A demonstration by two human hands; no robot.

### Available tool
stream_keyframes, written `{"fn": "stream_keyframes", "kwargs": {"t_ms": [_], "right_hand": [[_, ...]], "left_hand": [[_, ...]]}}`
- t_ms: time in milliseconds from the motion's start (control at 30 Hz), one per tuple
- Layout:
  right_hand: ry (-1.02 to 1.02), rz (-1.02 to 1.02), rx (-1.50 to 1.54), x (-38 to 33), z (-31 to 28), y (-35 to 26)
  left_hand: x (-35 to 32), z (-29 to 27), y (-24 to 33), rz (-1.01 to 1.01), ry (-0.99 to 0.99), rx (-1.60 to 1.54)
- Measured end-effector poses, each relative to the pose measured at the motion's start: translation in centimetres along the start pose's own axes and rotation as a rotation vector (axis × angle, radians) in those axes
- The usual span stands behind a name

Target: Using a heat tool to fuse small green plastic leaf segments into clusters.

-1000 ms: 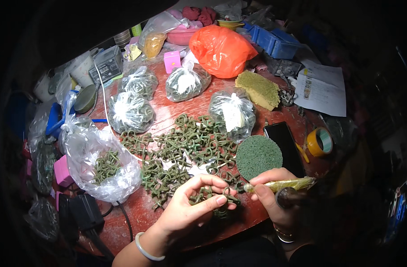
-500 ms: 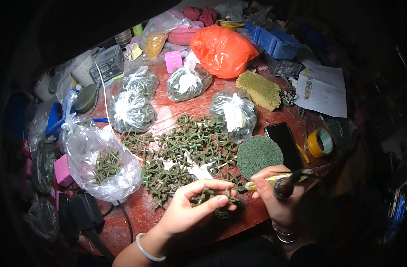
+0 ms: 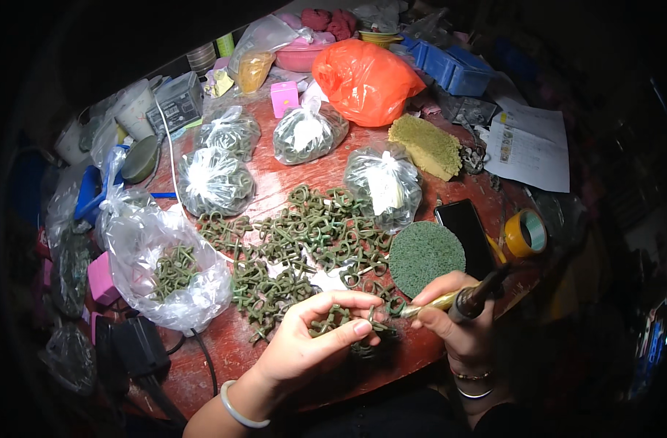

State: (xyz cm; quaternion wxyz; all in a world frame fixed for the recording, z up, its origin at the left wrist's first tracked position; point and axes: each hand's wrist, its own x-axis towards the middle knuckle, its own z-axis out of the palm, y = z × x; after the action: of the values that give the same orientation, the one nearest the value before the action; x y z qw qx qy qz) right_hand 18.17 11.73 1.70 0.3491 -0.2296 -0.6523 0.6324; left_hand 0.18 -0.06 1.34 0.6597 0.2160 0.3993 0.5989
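- Your left hand (image 3: 304,349) has its grip closed on a small bunch of green rings (image 3: 332,318), low in the centre of the frame, held steady for the tool.
- Your right hand (image 3: 457,321) is wrapped tight around a soldering tool (image 3: 461,299), whose tip points left at the bunch.
- The loose ring pile (image 3: 304,241) lies on the counter (image 3: 290,175) just above, close for picking.
- An open clear bag (image 3: 166,263) at the left holds more rings.

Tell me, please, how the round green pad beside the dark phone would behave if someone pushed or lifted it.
The round green pad lies flat on the table, so it would probably slide, not roll. Its coarse fibrous face suggests it is light and grips rather than slips. It looks thin, so it may flex slightly.
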Motion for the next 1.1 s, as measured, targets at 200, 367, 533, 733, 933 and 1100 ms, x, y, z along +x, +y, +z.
{"fn": "stream_keyframes", "kwargs": {"t_ms": [200, 367, 533, 733, 933, 1100], "right_hand": [[-0.159, -0.100, -0.138, 0.1, -0.2, -0.5], [-0.007, -0.117, -0.184, 0.2, 0.5, -0.1], [-0.022, -0.213, -0.156, -0.4, -0.2, 0.6], [0.114, -0.047, -0.092, -0.5, 0.1, 1.1], [0.013, -0.121, -0.031, -0.4, -0.2, 0.8], [0.168, -0.219, -0.313, -0.5, 0.7, 0.0]], "left_hand": [[0.3, -0.3, -0.5, 0.177, 0.046, 0.406], [0.5, -0.8, -0.8, 0.272, 0.039, 0.476], [0.5, -0.7, -0.7, 0.354, 0.058, 0.596], [0.6, -0.7, -0.9, 0.402, 0.017, 0.627], [0.5, -0.6, -0.7, 0.402, 0.012, 0.620], [0.5, -0.4, -0.6, 0.209, -0.002, 0.247]]}}
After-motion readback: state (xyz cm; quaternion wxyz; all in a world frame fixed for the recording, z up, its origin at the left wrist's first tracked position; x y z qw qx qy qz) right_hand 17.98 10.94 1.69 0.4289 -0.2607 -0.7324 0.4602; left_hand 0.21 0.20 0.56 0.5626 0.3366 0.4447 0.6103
